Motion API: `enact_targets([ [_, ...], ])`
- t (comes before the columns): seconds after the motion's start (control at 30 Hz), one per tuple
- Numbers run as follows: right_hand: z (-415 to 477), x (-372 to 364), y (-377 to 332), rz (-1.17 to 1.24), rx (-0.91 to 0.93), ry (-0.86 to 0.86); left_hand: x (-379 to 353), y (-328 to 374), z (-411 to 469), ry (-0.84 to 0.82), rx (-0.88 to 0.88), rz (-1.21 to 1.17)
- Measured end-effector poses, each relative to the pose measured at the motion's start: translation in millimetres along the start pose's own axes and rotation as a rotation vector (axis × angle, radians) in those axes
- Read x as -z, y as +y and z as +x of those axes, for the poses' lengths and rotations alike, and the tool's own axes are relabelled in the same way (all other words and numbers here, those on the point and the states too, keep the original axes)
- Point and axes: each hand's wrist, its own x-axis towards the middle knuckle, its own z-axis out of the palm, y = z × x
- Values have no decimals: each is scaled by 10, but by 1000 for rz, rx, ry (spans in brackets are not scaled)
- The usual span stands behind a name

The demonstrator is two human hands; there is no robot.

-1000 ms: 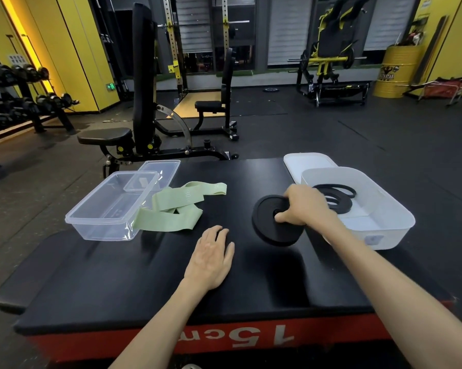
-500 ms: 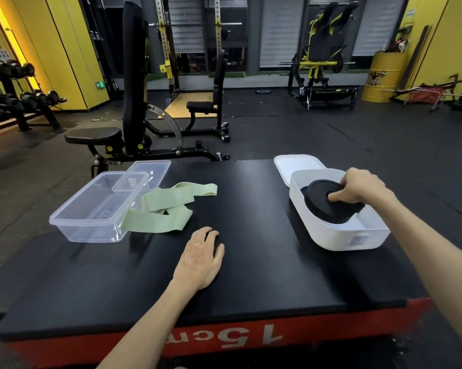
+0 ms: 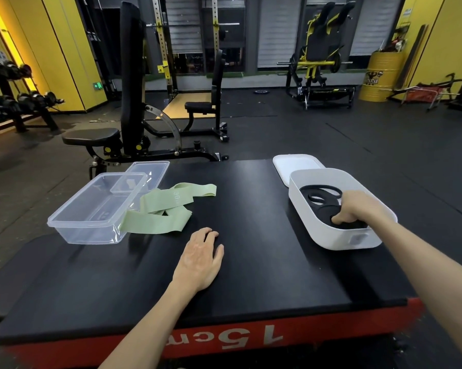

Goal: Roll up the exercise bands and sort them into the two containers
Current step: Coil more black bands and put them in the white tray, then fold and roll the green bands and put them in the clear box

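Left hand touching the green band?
Apart. Head view: the left hand lies flat on the black platform, with bare surface showing between it and the green band.

I see a rolled black band (image 3: 322, 213) lying flat inside the white container (image 3: 331, 237) on the right, gripped by the right hand (image 3: 357, 209), with a looser black band (image 3: 306, 193) just beyond it. The pale green bands (image 3: 158, 222) (unrolled, overlapping) sprawl against the transparent container (image 3: 86, 233) on the left.
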Motion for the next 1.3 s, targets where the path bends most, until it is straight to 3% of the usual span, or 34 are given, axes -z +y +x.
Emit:
enact_targets([
  [0.5,-11,-48,96,6,17,-40,4,3,0,-2,2,8],
  [0.73,45,-28,211,101,103,-222,5,18,-20,2,-3,-2],
  [1.03,113,11,182,104,127,-228,26,26,-12,-5,-1,-9],
  [1.17,65,196,16,114,240,-71,23,21,-26,6,5,-18],
  [1.3,-166,233,-307,188,449,353,38,-28,-16,58,2,-57],
])
